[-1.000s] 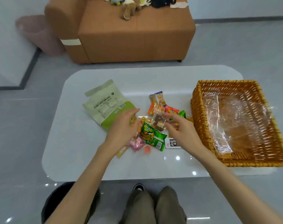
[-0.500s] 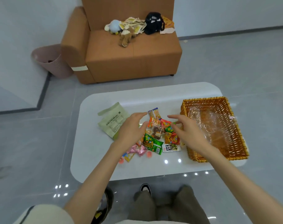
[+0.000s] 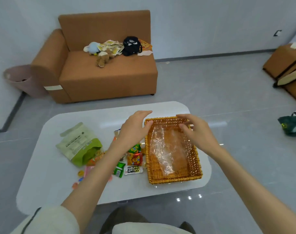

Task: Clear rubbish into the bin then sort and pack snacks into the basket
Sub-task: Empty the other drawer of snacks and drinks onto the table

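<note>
Left hand [image 3: 135, 128] is over the far-left corner of the basket [image 3: 174, 179], fingers straight-ish and relaxed, holding nothing, thumb at the rim. Right hand [image 3: 198, 130] is over the basket's far rim with fingers curled down; can't tell if it pinches anything yet. The basket sits at the right end of the table [image 3: 59, 191], with crumpled clear plastic film [image 3: 165, 149] lying inside on its floor. Likely step: get the film out as rubbish before packing. To do it well, pinch the film at its far edge with both hands, lift slowly so it peels off the weave without snagging, and ball it up so it doesn't drift. The light basket may lift with it, so hold a rim down if it does. Snack packets [image 3: 134, 158] are piled mid-table just beside the basket's left wall, and an open green pouch [image 3: 79, 144] lies toward the left edge. The pink bin [image 3: 20, 80] is on the floor beside the sofa [image 3: 108, 76], well apart from the table.
</note>
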The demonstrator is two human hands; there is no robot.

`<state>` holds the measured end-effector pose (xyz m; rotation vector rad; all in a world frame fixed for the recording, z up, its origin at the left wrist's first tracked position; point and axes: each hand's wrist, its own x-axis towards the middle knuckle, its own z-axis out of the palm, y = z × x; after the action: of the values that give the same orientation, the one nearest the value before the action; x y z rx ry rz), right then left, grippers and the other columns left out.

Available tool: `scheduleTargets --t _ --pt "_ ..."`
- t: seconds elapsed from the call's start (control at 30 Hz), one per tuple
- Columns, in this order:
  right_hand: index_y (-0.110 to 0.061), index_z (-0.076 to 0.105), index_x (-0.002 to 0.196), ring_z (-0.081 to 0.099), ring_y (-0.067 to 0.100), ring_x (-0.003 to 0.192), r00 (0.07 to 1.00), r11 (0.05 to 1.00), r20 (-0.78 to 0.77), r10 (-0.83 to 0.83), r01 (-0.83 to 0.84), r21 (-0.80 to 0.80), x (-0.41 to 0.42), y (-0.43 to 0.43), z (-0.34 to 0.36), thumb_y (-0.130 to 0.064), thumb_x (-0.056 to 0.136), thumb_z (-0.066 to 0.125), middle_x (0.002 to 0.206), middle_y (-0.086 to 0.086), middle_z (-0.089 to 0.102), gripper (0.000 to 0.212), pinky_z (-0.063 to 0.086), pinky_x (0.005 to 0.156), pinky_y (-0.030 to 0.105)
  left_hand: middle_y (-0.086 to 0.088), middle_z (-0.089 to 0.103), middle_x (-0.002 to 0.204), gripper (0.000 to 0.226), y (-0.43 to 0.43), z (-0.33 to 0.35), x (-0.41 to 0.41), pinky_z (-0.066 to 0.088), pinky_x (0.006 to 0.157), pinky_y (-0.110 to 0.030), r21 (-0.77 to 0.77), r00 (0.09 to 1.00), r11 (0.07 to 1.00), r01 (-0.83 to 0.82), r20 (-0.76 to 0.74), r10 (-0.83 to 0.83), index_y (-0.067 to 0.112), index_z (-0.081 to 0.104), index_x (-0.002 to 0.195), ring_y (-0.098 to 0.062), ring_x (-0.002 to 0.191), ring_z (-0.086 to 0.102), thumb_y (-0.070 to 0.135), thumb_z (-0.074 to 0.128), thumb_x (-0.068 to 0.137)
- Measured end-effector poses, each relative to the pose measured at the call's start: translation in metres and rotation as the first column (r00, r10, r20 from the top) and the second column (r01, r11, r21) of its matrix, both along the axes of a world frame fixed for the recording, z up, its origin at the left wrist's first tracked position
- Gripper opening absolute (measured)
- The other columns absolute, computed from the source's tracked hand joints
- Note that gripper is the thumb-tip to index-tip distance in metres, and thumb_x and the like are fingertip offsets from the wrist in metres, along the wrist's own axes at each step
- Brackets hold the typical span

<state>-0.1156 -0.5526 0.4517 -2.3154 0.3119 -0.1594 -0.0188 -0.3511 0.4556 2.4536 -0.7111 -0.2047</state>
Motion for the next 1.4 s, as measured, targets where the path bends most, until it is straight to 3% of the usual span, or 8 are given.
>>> scheduleTargets --t 0.17,0.3,0.53,0.9,1.1,1.4 --pt "-0.030 0.056 0.130 0.056 0.007 0.106 0.999 0.998 -0.018 0.049 -0.050 -0.043 -0.028 -0.114 0.020 -0.024 0.097 0.053 0.128 -0.015 0.057 0.033 0.045 0.092 0.026 0.005 0.046 0.145 0.044 -0.110 0.019 -0.025 0.036 0.107 -0.034 -0.065 0.998 0.996 -0.063 0.016 0.064 0.026 0.045 0.141 -0.014 0.134 0.041 0.035 0.049 0.099" --pt "-0.031 0.055 0.130 0.056 0.006 0.104 0.998 0.997 -0.003 0.059 -0.059 -0.048 -0.035 -0.185 0.032 -0.025 0.097 0.054 0.127 -0.013 0.059 0.034 0.045 0.090 0.023 0.006 0.046 0.145 0.044 -0.182 0.030 -0.033 0.036 0.106 -0.033 -0.074 0.998 0.995 -0.060 0.018 0.062 0.027 0.045 0.141 -0.014 0.133 0.041 0.037 0.048 0.098" --pt "-0.027 0.057 0.130 0.058 0.009 0.104 0.998 0.999 0.018 0.053 -0.053 0.001 -0.005 -0.303 0.021 -0.021 0.096 0.056 0.125 -0.011 0.060 0.035 0.047 0.091 0.027 0.007 0.044 0.146 0.044 -0.292 0.023 -0.012 0.033 0.108 -0.029 -0.123 0.992 0.984 -0.129 -0.005 0.129 0.028 0.044 0.141 -0.012 0.133 0.041 0.036 0.049 0.099" --pt "-0.026 0.058 0.128 0.060 0.007 0.101 0.980 0.979 -0.008 0.197 -0.196 0.063 0.136 -0.482 0.028 -0.018 0.094 0.057 0.124 -0.018 0.060 0.035 0.042 0.087 0.019 0.003 0.050 0.141 0.043 -0.469 0.002 0.093 0.036 0.103 -0.027 -0.185 0.953 0.936 -0.300 -0.106 0.284 0.024 0.048 0.139 -0.014 0.128 0.046 0.033 0.051 0.098" --pt "-0.029 0.058 0.127 0.059 0.003 0.100 0.949 0.948 -0.044 0.311 -0.307 0.082 0.223 -0.549 0.016 -0.020 0.094 0.056 0.121 -0.021 0.059 0.034 0.041 0.083 0.014 0.003 0.052 0.138 0.042 -0.524 -0.002 0.153 0.036 0.099 -0.023 -0.189 0.920 0.901 -0.391 -0.108 0.377 0.023 0.050 0.138 -0.013 0.126 0.048 0.030 0.053 0.097" --pt "-0.027 0.058 0.128 0.058 0.005 0.100 0.805 0.811 -0.102 0.585 -0.577 0.097 0.399 -0.600 -0.018 -0.018 0.095 0.055 0.122 -0.014 0.060 0.034 0.043 0.086 0.019 0.004 0.052 0.137 0.041 -0.566 -0.032 0.254 0.039 0.097 -0.025 -0.165 0.735 0.716 -0.678 -0.135 0.665 0.024 0.050 0.137 -0.012 0.124 0.049 0.030 0.053 0.097"
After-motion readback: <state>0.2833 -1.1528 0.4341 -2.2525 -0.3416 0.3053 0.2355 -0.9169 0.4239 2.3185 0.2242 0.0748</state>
